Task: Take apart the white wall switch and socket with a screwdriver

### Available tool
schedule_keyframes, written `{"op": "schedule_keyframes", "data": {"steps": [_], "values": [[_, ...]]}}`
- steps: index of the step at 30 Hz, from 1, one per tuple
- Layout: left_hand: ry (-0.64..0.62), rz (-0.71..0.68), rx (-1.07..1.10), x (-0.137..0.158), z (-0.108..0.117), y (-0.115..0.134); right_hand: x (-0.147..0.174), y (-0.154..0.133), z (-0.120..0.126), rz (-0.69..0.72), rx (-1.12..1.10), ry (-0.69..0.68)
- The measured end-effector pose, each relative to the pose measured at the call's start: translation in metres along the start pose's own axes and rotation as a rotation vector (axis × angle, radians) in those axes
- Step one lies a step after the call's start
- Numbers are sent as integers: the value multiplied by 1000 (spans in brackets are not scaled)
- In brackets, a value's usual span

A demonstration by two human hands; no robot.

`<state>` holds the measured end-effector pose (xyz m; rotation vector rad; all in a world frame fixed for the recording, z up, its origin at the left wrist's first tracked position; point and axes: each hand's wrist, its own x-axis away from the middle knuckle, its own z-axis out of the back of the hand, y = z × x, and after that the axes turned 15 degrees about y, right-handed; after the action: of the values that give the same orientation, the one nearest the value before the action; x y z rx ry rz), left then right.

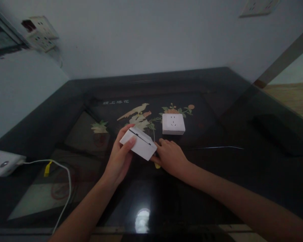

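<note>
My left hand (121,154) grips a white socket box (140,148), tilted above the dark table, with the thumb on its near face. A dark seam with small notches runs along the box's upper side. At the box's right end my right hand (170,156) is closed, fingers curled round what looks like a screwdriver (158,165). Its yellow handle end shows below the fingers, and a thin shaft seems to point away behind the box; the middle is hidden. Just beyond my right hand lies a second white wall socket (173,123), its slotted face up.
The glossy black table (204,188) carries a printed bird-and-flower picture (136,111). At left, a white device (5,163) has a white cable (68,174) with a yellow tag (47,169). Wall sockets (43,33) are at upper left. A dark flat object (280,134) lies at right.
</note>
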<state>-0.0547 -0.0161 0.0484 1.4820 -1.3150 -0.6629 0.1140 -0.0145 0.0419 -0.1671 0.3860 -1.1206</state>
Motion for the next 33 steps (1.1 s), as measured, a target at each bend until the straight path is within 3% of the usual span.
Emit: {"op": "schedule_keyframes", "data": {"steps": [6,10,15,19,22,27,33], "values": [[-1,45,32,5,-2,-3,17,21,10,-134,-47,-64],[4,94,12,11,-8,-6,37,44,24,-258,-194,-23],[-10,155,-4,28,-18,-17,58,46,26,-578,-983,50],[-31,230,-41,39,-22,-26,69,36,21,-743,-1228,9],[-107,263,-94,41,-20,-27,73,36,21,-745,-1295,22],[-350,271,-228,36,-13,-25,72,45,25,-637,-1189,95],[-319,204,-282,35,-13,-23,69,47,31,-543,-999,116]]}}
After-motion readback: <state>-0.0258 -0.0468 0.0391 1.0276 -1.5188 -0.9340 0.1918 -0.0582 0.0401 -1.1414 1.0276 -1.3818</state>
